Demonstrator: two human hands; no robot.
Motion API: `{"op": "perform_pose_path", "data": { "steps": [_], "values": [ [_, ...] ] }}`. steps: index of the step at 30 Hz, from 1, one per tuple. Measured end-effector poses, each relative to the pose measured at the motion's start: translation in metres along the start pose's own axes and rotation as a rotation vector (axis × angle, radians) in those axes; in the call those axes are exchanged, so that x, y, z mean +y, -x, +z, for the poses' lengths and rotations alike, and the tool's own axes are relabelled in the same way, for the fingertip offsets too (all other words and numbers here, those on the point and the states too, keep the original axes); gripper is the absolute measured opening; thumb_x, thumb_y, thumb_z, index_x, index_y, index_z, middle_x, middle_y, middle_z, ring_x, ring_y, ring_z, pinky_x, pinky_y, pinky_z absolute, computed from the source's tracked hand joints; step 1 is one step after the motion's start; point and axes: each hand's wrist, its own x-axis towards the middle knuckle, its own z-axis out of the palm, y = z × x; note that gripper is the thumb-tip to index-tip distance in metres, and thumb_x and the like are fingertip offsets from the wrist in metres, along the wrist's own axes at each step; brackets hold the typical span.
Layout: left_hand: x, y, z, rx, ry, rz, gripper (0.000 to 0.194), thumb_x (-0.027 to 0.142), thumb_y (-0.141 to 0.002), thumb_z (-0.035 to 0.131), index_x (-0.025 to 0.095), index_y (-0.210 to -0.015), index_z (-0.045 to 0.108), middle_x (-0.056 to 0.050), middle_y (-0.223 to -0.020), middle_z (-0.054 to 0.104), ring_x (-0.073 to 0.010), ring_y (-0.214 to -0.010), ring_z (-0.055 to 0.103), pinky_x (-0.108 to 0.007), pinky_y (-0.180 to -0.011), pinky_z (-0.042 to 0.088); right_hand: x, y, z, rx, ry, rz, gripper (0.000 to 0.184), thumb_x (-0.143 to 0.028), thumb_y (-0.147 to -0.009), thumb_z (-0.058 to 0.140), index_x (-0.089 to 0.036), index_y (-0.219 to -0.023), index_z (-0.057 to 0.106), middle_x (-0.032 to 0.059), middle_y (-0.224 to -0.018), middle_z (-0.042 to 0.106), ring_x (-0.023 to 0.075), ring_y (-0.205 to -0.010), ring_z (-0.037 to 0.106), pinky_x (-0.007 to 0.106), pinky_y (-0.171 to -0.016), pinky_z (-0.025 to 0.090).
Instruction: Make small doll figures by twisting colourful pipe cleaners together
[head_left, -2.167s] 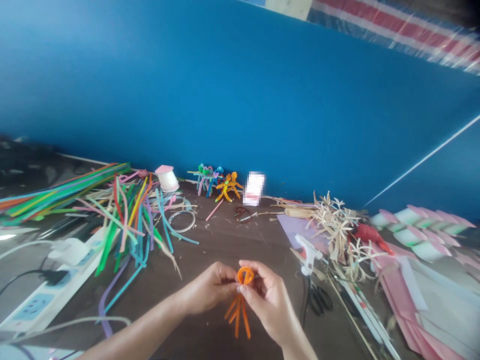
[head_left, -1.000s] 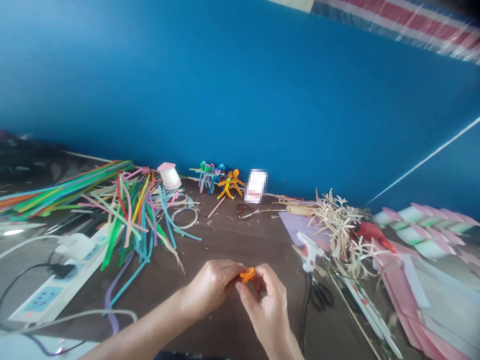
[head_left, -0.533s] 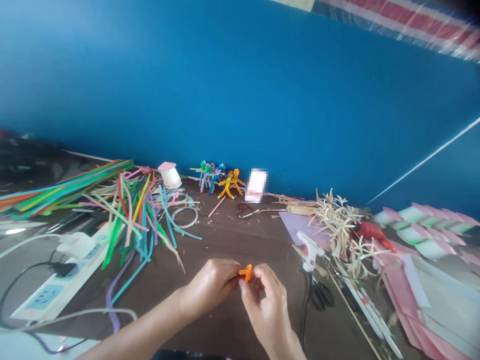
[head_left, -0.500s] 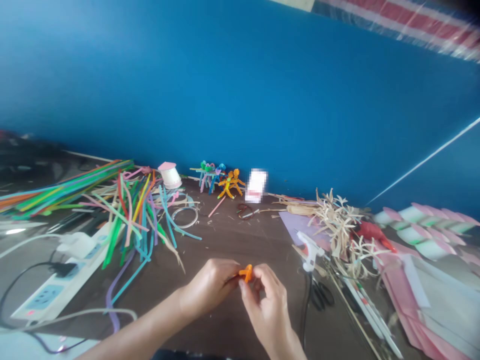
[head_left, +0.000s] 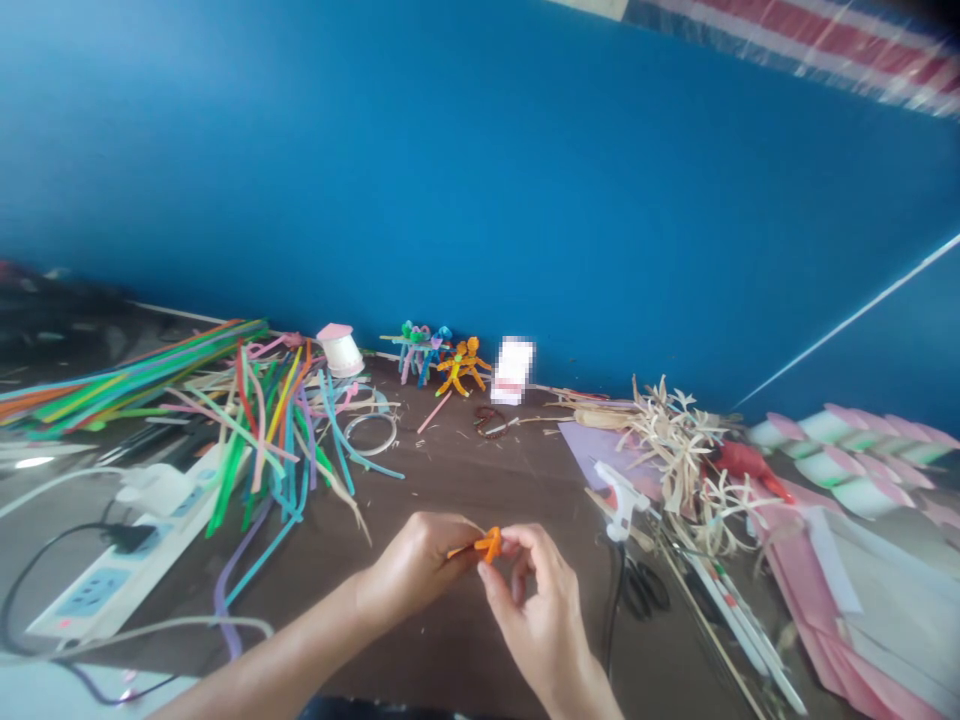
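Note:
Between my hands, above the near middle of the dark table, is a short bent piece of orange pipe cleaner (head_left: 491, 545). My left hand (head_left: 424, 560) pinches its left end, and a bit of orange shows between thumb and fingers. My right hand (head_left: 536, 600) grips the looped right end with thumb and forefinger, the other fingers curled. Beyond them, at the back of the table, stand orange and yellow pipe cleaner figures (head_left: 463, 368), beside blue, green and purple ones (head_left: 420, 350).
On the left lie loose coloured pipe cleaners (head_left: 259, 430) and a power strip (head_left: 112, 575) with plugs and cables. To the right are a white glue gun (head_left: 621, 500), black-handled scissors (head_left: 645, 588), dried plant strips (head_left: 675, 440) and pink paper (head_left: 814, 610). A small white cup (head_left: 342, 352) stands behind.
My right hand has shifted slightly to the right. More of the orange pipe cleaner now shows in my left hand.

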Motion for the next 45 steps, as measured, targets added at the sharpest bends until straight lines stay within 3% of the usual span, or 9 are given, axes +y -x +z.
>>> {"op": "perform_pose_path", "data": {
  "steps": [4, 12, 19, 23, 28, 32, 35, 41, 45],
  "values": [
    [-0.002, 0.002, 0.002, 0.023, -0.028, -0.015, 0.022, 0.024, -0.083, 0.047, 0.014, -0.082, 0.067, -0.005, -0.074, 0.067, -0.013, -0.067, 0.06, -0.018, -0.062, 0.042, 0.001, 0.0, -0.003, 0.035, 0.065, -0.126, 0.03, -0.018, -0.08, 0.053, -0.019, -0.109, 0.046, 0.0041, -0.085, 0.056, 0.0083, -0.05, 0.049, 0.023, -0.054, 0.048],
    [0.0, 0.0, 0.002, 0.015, -0.075, -0.078, 0.017, 0.017, -0.079, 0.051, 0.013, -0.074, 0.067, -0.003, -0.067, 0.064, -0.0122, -0.063, 0.058, -0.018, -0.058, 0.04, 0.0, -0.003, -0.004, 0.023, 0.11, -0.184, 0.025, -0.016, -0.08, 0.053, -0.018, -0.105, 0.054, 0.0075, -0.087, 0.057, 0.0163, -0.076, 0.059, 0.026, -0.063, 0.05],
    [-0.002, 0.001, 0.003, 0.005, -0.045, -0.1, 0.017, 0.008, -0.071, 0.051, 0.013, -0.073, 0.067, -0.003, -0.067, 0.064, -0.0122, -0.061, 0.056, -0.019, -0.058, 0.038, -0.001, -0.005, -0.003, -0.015, 0.033, -0.153, 0.025, -0.014, -0.08, 0.052, -0.02, -0.105, 0.054, 0.0069, -0.09, 0.057, 0.0149, -0.074, 0.059, 0.026, -0.063, 0.049],
    [-0.003, 0.0, 0.005, 0.016, 0.035, -0.153, 0.015, 0.012, -0.071, 0.052, 0.011, -0.065, 0.065, -0.001, -0.058, 0.06, -0.0108, -0.055, 0.052, -0.018, -0.052, 0.036, -0.001, -0.004, -0.001, -0.023, -0.033, -0.119, 0.028, -0.014, -0.08, 0.052, -0.021, -0.107, 0.052, 0.006, -0.09, 0.056, 0.0113, -0.062, 0.055, 0.024, -0.059, 0.049],
    [-0.006, -0.003, 0.01, 0.111, 0.538, -0.345, 0.019, 0.027, -0.071, 0.061, 0.01, -0.068, 0.066, -0.002, -0.06, 0.062, -0.0118, -0.055, 0.053, -0.021, -0.054, 0.04, 0.005, 0.0, 0.004, 0.012, -0.132, 0.045, 0.036, -0.019, -0.078, 0.054, -0.018, -0.114, 0.046, 0.0057, -0.089, 0.055, 0.009, -0.053, 0.05, 0.023, -0.054, 0.047],
    [-0.008, -0.006, 0.013, 0.225, 0.784, -0.394, 0.017, 0.029, -0.064, 0.069, 0.013, -0.07, 0.069, -0.005, -0.078, 0.065, -0.0154, -0.075, 0.057, -0.025, -0.073, 0.042, 0.009, -0.001, 0.008, -0.053, -0.245, 0.221, 0.012, -0.023, -0.08, 0.052, -0.016, -0.088, 0.057, 0.0028, -0.077, 0.058, 0.0095, -0.053, 0.049, 0.021, -0.05, 0.041],
    [-0.009, -0.006, 0.013, 0.232, 0.866, -0.383, 0.014, 0.026, -0.061, 0.073, 0.014, -0.066, 0.07, -0.004, -0.085, 0.062, -0.0147, -0.081, 0.055, -0.025, -0.077, 0.042, 0.012, -0.004, 0.011, -0.131, -0.399, 0.329, 0.016, -0.028, -0.08, 0.053, -0.015, -0.079, 0.062, 0.0019, -0.069, 0.058, 0.0103, -0.055, 0.049, 0.021, -0.05, 0.038],
    [-0.012, -0.006, 0.015, 0.173, 1.031, -0.393, 0.013, 0.022, -0.057, 0.076, 0.013, -0.058, 0.067, 0.001, -0.069, 0.057, -0.0079, -0.06, 0.051, -0.019, -0.056, 0.042, 0.014, -0.004, 0.02, -0.23, -0.811, 0.618, 0.027, -0.04, -0.072, 0.062, -0.013, -0.068, 0.064, -0.0028, -0.051, 0.051, 0.0056, -0.042, 0.036, 0.018, -0.041, 0.027],
    [-0.014, -0.003, 0.017, 0.115, 1.095, -0.416, 0.017, 0.027, -0.057, 0.075, 0.012, -0.058, 0.066, 0.001, -0.055, 0.054, -0.0079, -0.047, 0.048, -0.019, -0.043, 0.037, 0.011, -0.002, 0.026, -0.224, -0.985, 0.682, 0.028, -0.04, -0.067, 0.067, -0.012, -0.066, 0.064, -0.0001, -0.05, 0.057, 0.004, -0.038, 0.035, 0.017, -0.038, 0.023]
  ]
}}
